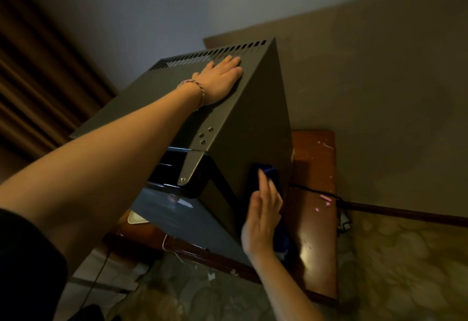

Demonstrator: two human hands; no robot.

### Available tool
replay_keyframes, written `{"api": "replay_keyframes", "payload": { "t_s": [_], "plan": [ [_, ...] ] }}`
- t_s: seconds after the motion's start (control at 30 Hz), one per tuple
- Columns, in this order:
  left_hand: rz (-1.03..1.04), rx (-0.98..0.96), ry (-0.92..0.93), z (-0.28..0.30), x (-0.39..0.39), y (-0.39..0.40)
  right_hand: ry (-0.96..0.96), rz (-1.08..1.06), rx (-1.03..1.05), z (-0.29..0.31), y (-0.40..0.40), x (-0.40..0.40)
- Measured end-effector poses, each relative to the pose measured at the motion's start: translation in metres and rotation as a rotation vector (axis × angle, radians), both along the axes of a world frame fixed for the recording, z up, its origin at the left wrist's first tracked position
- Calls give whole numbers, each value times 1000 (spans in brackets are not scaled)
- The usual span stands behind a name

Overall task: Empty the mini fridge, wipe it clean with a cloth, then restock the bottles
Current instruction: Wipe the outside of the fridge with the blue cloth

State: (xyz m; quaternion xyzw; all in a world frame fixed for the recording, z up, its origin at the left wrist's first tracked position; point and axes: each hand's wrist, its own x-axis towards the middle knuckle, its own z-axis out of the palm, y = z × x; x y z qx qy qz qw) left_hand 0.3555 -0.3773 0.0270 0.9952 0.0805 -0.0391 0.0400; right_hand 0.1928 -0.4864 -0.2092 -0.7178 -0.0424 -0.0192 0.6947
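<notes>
So the mini fridge (253, 123) is seen standing on a reddish wooden desk (316, 219), pushed up near the wall on the far right. A row of vent slots (210, 54) is cut along the far edge of its top, and a metal hinge bracket (192, 163) with a few screws is fixed at the near corner above the door.

The left hand (220, 80) is laid flat on the fridge top, fingers (233, 63) stretched straight with the tips just reaching the slots, nothing gripped. One braided bracelet (195, 90) is worn on that wrist. The long forearm is stretched across the near left of the fridge, so a good part of the top and the door's upper edge is hidden.

The right hand (263, 219) is pressed against the fridge's right side, low down, with one dark blue cloth (268, 173) caught between palm and panel. Its fingers are held fairly straight over the cloth; the part under the hand is covered, and more cloth is seen bunched below the wrist.

Three small pink scraps (325, 200) are scattered on the desk to the right, next to a black cable (311, 190) trailing off toward the wall. Curtains (33, 80) are hung at far left, and patterned carpet (405, 270) is spread below.
</notes>
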Motion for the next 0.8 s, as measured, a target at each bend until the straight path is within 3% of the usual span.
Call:
{"api": "replay_keyframes", "payload": {
  "t_s": [0.3,0.5,0.8],
  "plan": [
    [-57,-13,38,4,-13,2,-336,-43,-45,94,3,-15],
    [-112,-7,34,6,-51,4,-322,-150,-68,100,10,17],
    [-140,-36,18,2,-129,-4,-168,-122,-65,77,2,54]
  ]
}}
